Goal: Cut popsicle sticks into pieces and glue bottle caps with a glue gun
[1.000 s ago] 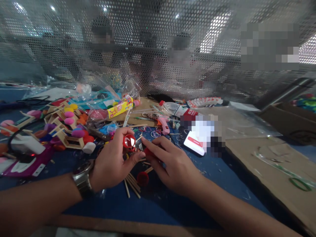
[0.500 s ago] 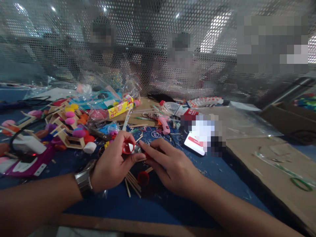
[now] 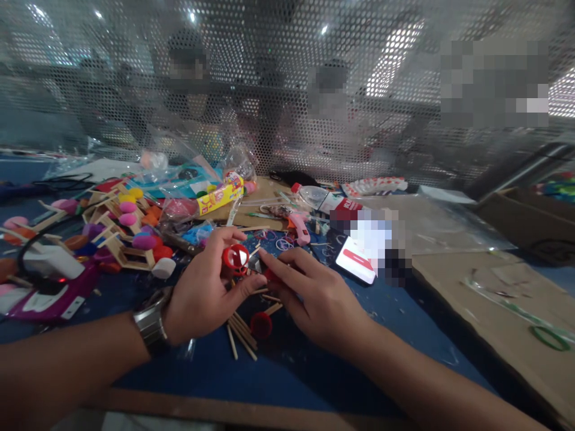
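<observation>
Near the middle of the table, a red round cup-like piece (image 3: pixel 235 258) with something white and pointed inside sits in my left hand (image 3: pixel 202 293). That hand curls around the piece, its index finger lifted and its thumb reaching toward my right hand. My right hand (image 3: pixel 318 293) pinches a small red piece (image 3: pixel 271 275) with a grey metallic part (image 3: pixel 255 264) at its left end, close to the cup-like piece. Fingers partly cover both, so their exact kind is unclear. Below lie several thin wooden sticks (image 3: pixel 242 335) and a red round cap (image 3: pixel 261 325).
To the left are wooden stick frames (image 3: pixel 121 251) with colourful soft pieces and a purple box (image 3: pixel 49 296) with a cable. Behind my hands lie a pink glue gun (image 3: pixel 300 228), a yellow packet (image 3: pixel 221 196) and a plastic bottle (image 3: pixel 314 196). A lit phone (image 3: pixel 354 260) and cardboard (image 3: pixel 485 299) lie right.
My left index finger has lifted and opened away from the red cup-like piece, which shows more fully. The grey metallic part has tilted and turned darker. Both hands stay close together.
</observation>
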